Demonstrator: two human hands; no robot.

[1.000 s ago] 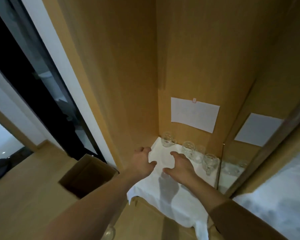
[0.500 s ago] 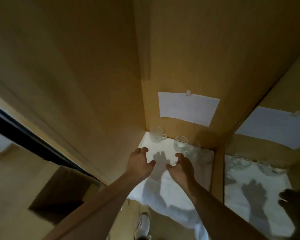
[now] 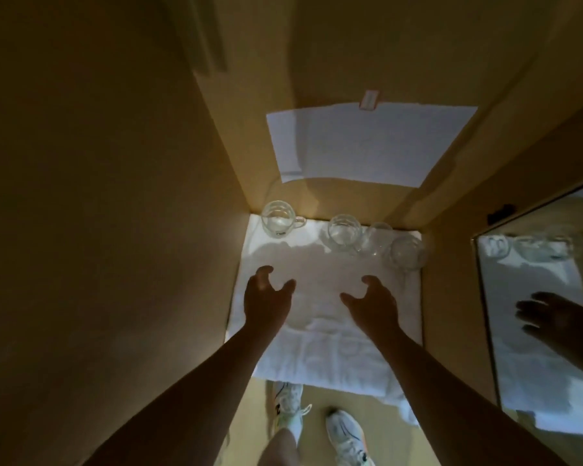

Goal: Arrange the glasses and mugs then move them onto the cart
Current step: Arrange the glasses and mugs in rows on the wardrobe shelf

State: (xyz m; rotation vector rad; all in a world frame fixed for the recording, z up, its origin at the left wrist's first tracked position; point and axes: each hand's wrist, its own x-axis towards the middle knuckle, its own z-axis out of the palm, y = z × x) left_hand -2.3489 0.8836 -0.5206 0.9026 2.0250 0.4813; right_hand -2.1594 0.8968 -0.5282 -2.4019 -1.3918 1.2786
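Several clear glass mugs stand in a row along the back of a wooden alcove, on a white cloth (image 3: 333,358). One mug (image 3: 278,220) with its handle to the right sits in the back left corner. Another mug (image 3: 343,233) stands near the middle, a glass (image 3: 377,242) touches it, and a further glass (image 3: 408,253) is at the right. My left hand (image 3: 266,297) and my right hand (image 3: 372,304) hover over the cloth in front of the row, fingers spread and loosely curved, holding nothing.
Wooden walls close in the alcove on the left and back. A white sheet of paper (image 3: 367,142) is taped to the back wall. A mirror (image 3: 538,314) on the right reflects the glasses and my hand. My white shoes (image 3: 345,435) stand on the wooden floor below.
The view has tilted down and closer to the shelf. My hands have moved apart and spread wider over the cloth, still holding nothing.
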